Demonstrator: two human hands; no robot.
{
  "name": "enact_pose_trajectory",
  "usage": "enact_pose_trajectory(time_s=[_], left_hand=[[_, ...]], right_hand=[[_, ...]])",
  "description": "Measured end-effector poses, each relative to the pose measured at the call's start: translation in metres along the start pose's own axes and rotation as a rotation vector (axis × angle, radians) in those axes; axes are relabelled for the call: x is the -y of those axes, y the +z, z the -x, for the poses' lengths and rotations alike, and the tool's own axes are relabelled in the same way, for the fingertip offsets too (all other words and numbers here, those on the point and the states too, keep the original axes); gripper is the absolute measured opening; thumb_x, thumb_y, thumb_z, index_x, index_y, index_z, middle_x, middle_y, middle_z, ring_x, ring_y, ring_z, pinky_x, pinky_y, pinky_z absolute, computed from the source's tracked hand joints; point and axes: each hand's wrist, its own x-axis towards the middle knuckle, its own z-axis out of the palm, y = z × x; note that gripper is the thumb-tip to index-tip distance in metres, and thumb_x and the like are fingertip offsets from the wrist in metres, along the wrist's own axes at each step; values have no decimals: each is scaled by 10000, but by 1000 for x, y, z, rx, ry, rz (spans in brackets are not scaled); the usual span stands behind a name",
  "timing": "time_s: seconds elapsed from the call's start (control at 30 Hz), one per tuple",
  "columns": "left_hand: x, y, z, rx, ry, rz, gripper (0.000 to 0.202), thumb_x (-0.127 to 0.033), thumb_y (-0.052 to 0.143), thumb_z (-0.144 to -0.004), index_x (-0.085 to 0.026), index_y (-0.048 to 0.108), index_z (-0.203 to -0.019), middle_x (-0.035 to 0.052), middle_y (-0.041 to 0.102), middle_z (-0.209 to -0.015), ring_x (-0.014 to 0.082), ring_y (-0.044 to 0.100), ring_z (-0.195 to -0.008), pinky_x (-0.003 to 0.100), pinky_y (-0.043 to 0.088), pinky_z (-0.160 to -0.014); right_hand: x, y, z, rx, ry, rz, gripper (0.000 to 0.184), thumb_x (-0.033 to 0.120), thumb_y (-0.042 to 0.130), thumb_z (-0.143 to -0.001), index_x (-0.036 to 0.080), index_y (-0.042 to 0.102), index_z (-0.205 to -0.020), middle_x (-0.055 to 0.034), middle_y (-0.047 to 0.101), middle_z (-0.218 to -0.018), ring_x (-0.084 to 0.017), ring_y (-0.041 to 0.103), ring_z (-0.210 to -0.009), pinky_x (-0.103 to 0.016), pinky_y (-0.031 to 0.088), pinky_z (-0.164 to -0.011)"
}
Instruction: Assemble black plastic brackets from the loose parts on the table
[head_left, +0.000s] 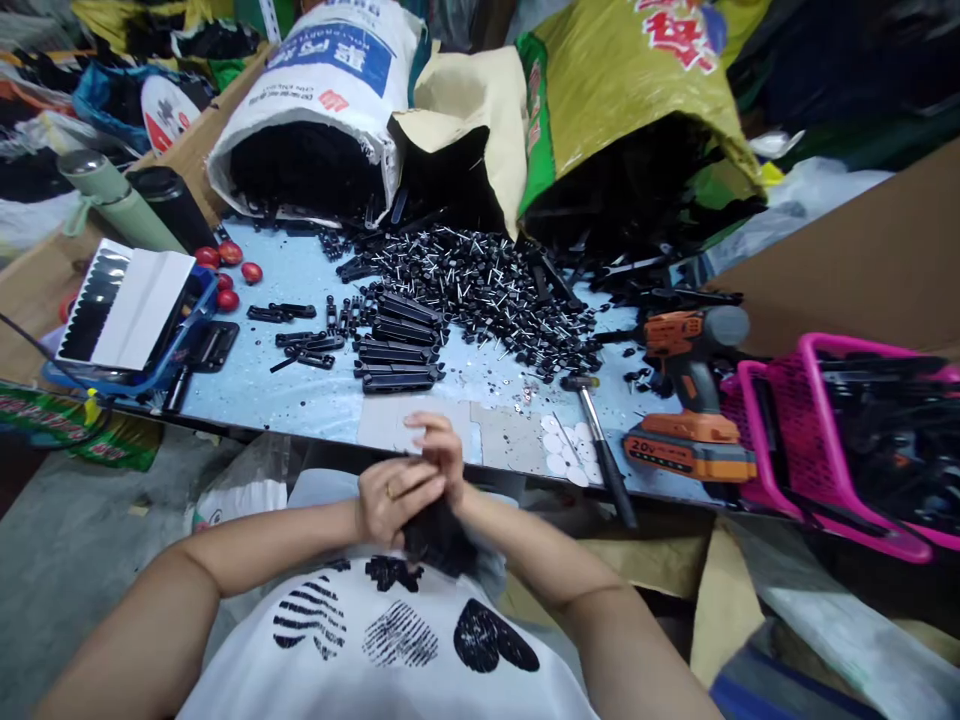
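Note:
My left hand (397, 492), with a ring on one finger, meets my right hand (444, 455) in front of my body, just off the table's front edge. The left fingers are closed and pressed across toward the right palm. The right fingers are bent and point up and left. Below the joined hands is a blurred black thing (439, 535), whose kind I cannot make out. On the table beyond lie stacked long black plastic parts (399, 345) and a heap of small black pieces with metal pins (480, 280).
A hammer (600, 440), a cordless drill (686, 390) and a pink basket (817, 430) are at the right. Open sacks (330, 90) of black parts line the back. Red fruits (229, 253), a blue tray (154, 375) and a green flask (127, 205) are at left.

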Motion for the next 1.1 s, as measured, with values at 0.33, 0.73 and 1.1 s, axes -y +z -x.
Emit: enact_pose_trajectory(time_s=[0.33, 0.73, 1.1], left_hand=[[68, 24, -12, 535, -465, -608, 537, -416, 471, -891, -155, 430, -1358, 193, 401, -1407, 325, 218, -1387, 543, 199, -1103], [198, -30, -86, 617, -1104, -619, 321, -265, 438, -882, -148, 659, -1083, 156, 631, -1143, 270, 547, -1114, 366, 433, -924], [250, -9, -131, 893, -1270, -565, 568, -331, 775, -541, -108, 646, -1047, 176, 668, -1078, 287, 636, -962, 318, 495, -808]], right_hand=[[-152, -48, -143, 132, 361, 468, 334, 297, 423, -885, 131, 525, -1155, -127, 634, -1014, -250, 526, -969, -365, 386, -857], [-140, -46, -157, 371, 147, 558, 302, 238, 405, -917, 202, 612, -1134, -67, 654, -1090, -204, 555, -1000, -297, 378, -833], [-134, -48, -191, 694, -147, 780, 402, 232, 455, -907, 262, 495, -1305, -66, 660, -1096, -206, 624, -883, -264, 369, -667]])
